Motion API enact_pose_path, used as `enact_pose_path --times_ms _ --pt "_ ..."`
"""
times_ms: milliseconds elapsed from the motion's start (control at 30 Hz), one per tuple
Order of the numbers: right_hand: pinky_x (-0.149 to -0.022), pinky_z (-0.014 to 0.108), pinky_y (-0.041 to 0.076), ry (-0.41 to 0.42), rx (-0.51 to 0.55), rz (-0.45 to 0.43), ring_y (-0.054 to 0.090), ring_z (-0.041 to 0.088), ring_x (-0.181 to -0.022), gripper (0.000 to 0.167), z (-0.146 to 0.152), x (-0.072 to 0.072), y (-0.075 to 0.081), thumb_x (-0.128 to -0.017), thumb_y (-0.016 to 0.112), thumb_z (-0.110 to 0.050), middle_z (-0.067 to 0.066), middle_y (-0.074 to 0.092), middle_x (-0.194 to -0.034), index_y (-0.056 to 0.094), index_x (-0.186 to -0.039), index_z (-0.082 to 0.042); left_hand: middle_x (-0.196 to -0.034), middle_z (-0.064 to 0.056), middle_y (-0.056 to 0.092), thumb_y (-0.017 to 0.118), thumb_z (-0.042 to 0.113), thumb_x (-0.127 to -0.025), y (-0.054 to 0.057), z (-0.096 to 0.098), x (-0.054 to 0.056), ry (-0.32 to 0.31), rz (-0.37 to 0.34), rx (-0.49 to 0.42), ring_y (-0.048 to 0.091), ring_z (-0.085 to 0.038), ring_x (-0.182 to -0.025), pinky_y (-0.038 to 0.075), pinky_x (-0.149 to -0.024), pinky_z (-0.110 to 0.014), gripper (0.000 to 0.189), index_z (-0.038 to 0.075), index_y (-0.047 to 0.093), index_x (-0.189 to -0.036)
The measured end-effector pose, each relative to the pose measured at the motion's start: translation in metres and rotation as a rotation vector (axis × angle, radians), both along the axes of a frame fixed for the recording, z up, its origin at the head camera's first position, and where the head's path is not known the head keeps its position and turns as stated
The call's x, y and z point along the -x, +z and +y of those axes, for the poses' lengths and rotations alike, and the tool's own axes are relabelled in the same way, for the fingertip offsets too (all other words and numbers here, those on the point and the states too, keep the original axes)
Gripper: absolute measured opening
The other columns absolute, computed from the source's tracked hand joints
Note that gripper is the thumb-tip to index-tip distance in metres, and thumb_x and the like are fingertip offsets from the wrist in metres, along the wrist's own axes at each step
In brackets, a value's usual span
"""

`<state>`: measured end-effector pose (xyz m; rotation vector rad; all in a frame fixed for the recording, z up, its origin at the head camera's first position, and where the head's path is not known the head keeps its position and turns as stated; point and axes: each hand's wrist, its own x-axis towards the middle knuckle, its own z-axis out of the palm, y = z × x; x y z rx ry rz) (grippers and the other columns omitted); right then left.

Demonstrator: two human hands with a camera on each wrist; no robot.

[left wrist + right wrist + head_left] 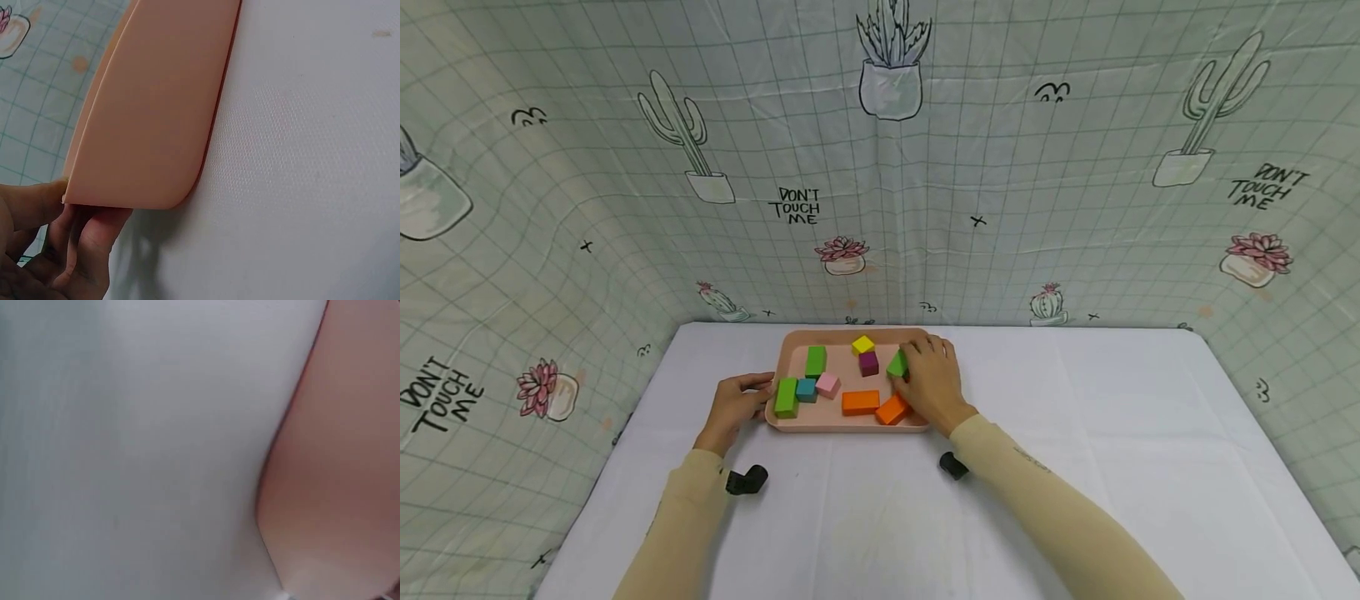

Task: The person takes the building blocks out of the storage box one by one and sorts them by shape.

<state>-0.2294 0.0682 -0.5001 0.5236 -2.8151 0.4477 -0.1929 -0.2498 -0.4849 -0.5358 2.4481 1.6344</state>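
Note:
A pink tray (pixel 850 428) lies on the white table with several coloured blocks in it. My left hand (pixel 735 410) grips its left end; in the left wrist view the thumb lies at the rim and the other fingers are bent underneath. Over the tray's right end, my right hand (pixel 937 380) pinches a green triangular block (pixel 896 364) between thumb and fingers, which partly hide it. Just below that hand lies a tilted orange block (pixel 892 409). The right wrist view shows mostly the tray's outer wall (pixel 337 475) and white cloth.
Also in the tray are an orange block (pixel 860 402), a purple block (pixel 868 363), a yellow block (pixel 862 345), a pink block (pixel 827 384), a blue block (pixel 806 390) and two green blocks (pixel 786 398). A patterned cloth (pixel 925 208) hangs behind the table (pixel 1075 400).

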Motion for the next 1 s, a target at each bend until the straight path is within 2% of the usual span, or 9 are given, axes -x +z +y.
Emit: enact_pose_path --times_ms 333,733,1000 --pt "-0.116 0.053 0.039 0.081 -0.004 0.081 0.054 0.036 -0.127 0.05 0.017 -0.007 0.014 -0.093 0.083 -0.032 0.013 0.063 -0.139 0.069 -0.132 -0.004 -0.134 -0.022 0.061 0.061 0.008 -0.107 -0.001 0.001 -0.001 0.001 0.0 0.006 0.06 -0.013 -0.09 0.054 -0.067 -0.018 0.038 -0.004 0.062 -0.143" --pt "-0.113 0.053 0.042 0.082 0.02 0.181 0.056 0.037 -0.125 0.05 0.053 -0.018 0.021 -0.089 0.083 -0.02 0.014 0.067 -0.134 0.069 -0.134 -0.004 -0.134 -0.023 0.06 0.06 0.007 -0.108 0.0 0.003 -0.003 0.012 -0.013 0.005 0.06 -0.015 -0.093 0.054 -0.068 -0.018 0.038 -0.004 0.062 -0.144" --pt "-0.109 0.055 0.043 0.07 0.041 0.24 0.058 0.039 -0.122 0.055 0.082 -0.023 0.023 -0.086 0.089 -0.022 0.017 0.068 -0.132 0.069 -0.133 0.001 -0.135 -0.023 0.06 0.061 0.007 -0.107 -0.001 0.003 -0.002 0.009 0.002 0.013 0.06 -0.014 -0.091 0.054 -0.067 -0.018 0.038 -0.004 0.062 -0.143"
